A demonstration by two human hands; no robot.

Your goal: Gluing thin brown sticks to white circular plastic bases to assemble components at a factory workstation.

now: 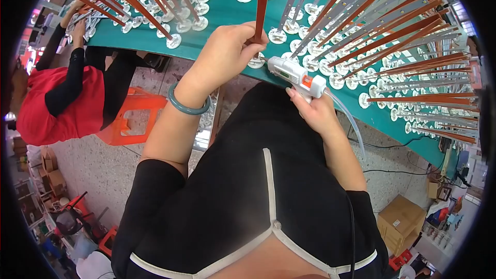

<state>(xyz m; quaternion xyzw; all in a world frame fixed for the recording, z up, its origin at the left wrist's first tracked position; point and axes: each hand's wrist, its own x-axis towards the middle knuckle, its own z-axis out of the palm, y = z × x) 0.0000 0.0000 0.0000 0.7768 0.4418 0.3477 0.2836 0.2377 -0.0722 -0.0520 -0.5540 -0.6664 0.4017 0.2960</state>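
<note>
My left hand (pixel 232 46) is closed around the lower part of a reddish-brown strip (pixel 263 5) that stands upright near the table's front edge. Under it sits a round white base (pixel 256 62), partly hidden by my fingers. My right hand (pixel 316 107) grips a white hot glue gun (pixel 294 74) with an orange part, its nozzle pointing left at the foot of the strip. A clear glue stick (pixel 347 119) trails from the gun's back end. On my left wrist is a grey-green bangle (pixel 187 104).
Many similar strips on round white bases (pixel 174 41) crowd the green table (pixel 194 45) on both sides. At the left a person in a red top (pixel 72 103) sits on an orange stool (pixel 135 116). A cardboard box (pixel 400 222) and dark cables (pixel 398 171) lie at lower right.
</note>
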